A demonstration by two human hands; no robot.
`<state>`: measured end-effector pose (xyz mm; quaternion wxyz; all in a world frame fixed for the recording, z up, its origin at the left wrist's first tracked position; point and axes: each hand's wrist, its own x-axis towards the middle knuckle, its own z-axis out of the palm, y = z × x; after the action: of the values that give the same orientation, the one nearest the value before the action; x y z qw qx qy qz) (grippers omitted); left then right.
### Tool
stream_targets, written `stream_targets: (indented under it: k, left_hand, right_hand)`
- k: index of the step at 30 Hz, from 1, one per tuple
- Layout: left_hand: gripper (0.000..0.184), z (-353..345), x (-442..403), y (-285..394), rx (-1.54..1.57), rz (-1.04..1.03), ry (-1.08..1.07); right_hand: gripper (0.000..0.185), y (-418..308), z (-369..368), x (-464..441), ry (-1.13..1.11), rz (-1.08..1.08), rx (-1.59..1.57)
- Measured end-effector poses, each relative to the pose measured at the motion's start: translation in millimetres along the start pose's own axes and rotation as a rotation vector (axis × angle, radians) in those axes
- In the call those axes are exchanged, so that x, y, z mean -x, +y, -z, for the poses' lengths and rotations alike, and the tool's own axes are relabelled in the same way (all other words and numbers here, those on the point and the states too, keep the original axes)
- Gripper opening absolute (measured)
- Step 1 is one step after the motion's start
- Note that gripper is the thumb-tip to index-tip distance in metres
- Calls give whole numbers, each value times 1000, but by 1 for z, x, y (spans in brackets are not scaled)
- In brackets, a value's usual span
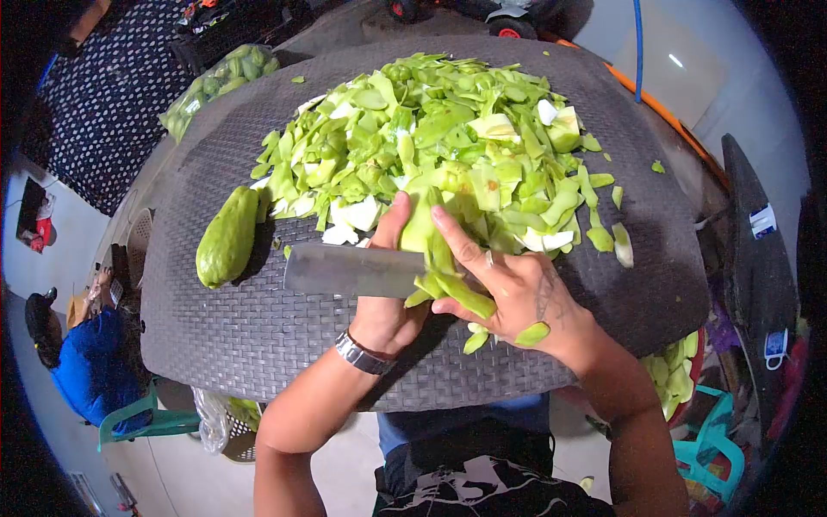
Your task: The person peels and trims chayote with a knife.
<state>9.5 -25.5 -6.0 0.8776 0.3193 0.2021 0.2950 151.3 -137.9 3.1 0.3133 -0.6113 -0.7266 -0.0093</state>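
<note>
At the middle of the table, my left hand is closed around a partly peeled chayote, behind the blade. My right hand grips a broad knife whose blade points left across the left palm; the handle is hidden in the fingers. Green strips of peel lie over the blade and hang at the right fingers, and a small peel piece sticks to the back of that hand. To the left rests a whole unpeeled chayote. A large heap of peels spreads beyond both hands.
The woven dark table has rounded edges. A bag of chayotes sits past its far left edge. Cut green pieces fill a container below right, near a teal chair. Another person sits at the left.
</note>
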Motion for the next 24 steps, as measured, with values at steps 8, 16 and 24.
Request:
stream_targets:
  k: [8, 16, 24]
  left_hand:
    - [47, -9, 2, 1, -85, -6, 38]
    - [46, -3, 2, 0, -51, -17, -43]
    - [59, -3, 0, -3, -79, 94, -64]
  right_hand:
    - [106, -1, 6, 1, -70, -151, -139]
    - [104, 4, 8, 1, -40, -126, -138]
    - [96, 8, 14, 1, -36, -190, -160]
